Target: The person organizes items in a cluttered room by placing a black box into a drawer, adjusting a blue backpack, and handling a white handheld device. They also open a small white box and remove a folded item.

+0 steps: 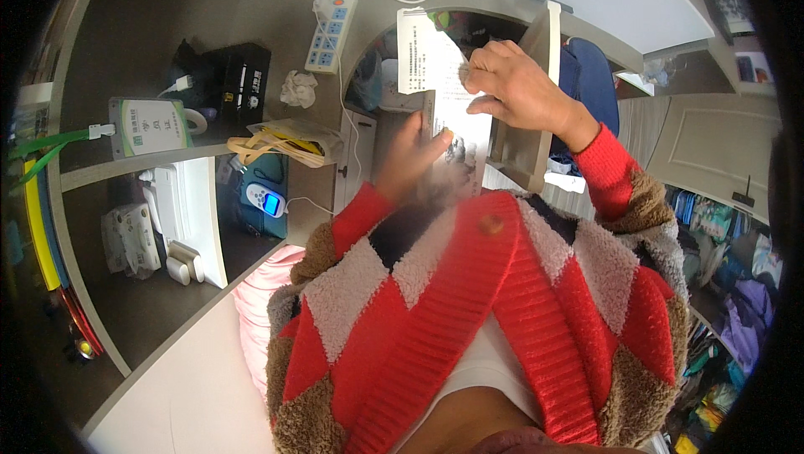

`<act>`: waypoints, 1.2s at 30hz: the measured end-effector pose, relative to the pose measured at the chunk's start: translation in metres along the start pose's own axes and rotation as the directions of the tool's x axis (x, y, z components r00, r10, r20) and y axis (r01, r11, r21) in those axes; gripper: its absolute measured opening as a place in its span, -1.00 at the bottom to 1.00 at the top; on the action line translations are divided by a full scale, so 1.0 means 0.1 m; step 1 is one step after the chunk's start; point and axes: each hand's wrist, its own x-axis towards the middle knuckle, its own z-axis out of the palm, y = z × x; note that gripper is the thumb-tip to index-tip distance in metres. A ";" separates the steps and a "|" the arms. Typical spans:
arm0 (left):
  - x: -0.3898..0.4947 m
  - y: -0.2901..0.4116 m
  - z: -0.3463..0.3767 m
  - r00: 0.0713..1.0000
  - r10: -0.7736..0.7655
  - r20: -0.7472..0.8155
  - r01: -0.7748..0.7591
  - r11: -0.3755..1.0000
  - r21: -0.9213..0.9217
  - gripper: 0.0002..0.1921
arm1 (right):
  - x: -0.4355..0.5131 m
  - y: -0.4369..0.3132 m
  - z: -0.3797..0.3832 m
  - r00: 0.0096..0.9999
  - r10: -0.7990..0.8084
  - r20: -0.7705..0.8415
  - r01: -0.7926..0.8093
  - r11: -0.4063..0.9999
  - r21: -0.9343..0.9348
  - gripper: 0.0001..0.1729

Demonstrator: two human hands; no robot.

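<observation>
Both hands are on a white printed paper sleeve or flattened carton (463, 118) with dark ink pictures on its lower part. My left hand (408, 155) grips its left edge, the thumb lying across the front; this hand is partly blurred. My right hand (512, 83) pinches the right edge higher up, thumb and fingers bent together. A flap with small print (414, 58) sticks out to the upper left and has a ragged top edge. Whether the flap is torn or folded, and whether anything is inside, I cannot tell.
A power strip (331, 33), a crumpled tissue (299, 89), a black box (242, 80) and a card holder with a green lanyard (151, 127) are at the left. A bag with beige handles (295, 143) sits nearby. A blue chair back (590, 89) stands behind my right hand.
</observation>
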 end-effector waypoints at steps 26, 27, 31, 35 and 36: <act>0.01 0.36 0.03 0.824 0.539 0.176 -0.383 0.300 0.874 -0.46 | -0.04 -0.45 0.47 0.974 0.186 -0.126 -0.166 0.974 0.156 -0.75; 0.03 0.40 0.03 0.875 0.463 0.139 -0.345 0.396 0.851 -0.47 | -0.04 -0.44 0.49 0.978 0.180 -0.106 -0.160 0.972 0.174 -0.76; 0.06 0.45 0.02 0.899 0.419 0.127 -0.307 0.398 0.864 -0.53 | -0.08 -0.39 0.51 0.894 0.342 -0.289 -0.189 0.874 0.448 -0.85; 0.08 0.40 -0.01 0.837 0.524 0.156 -0.431 0.457 0.778 -0.81 | -0.04 -0.22 0.44 0.633 0.744 -0.213 -0.327 0.507 0.797 -0.74; 0.08 0.39 -0.02 0.846 0.509 0.161 -0.435 0.484 0.759 -0.83 | -0.05 -0.16 0.40 0.659 0.750 -0.058 -0.365 0.386 0.847 -0.65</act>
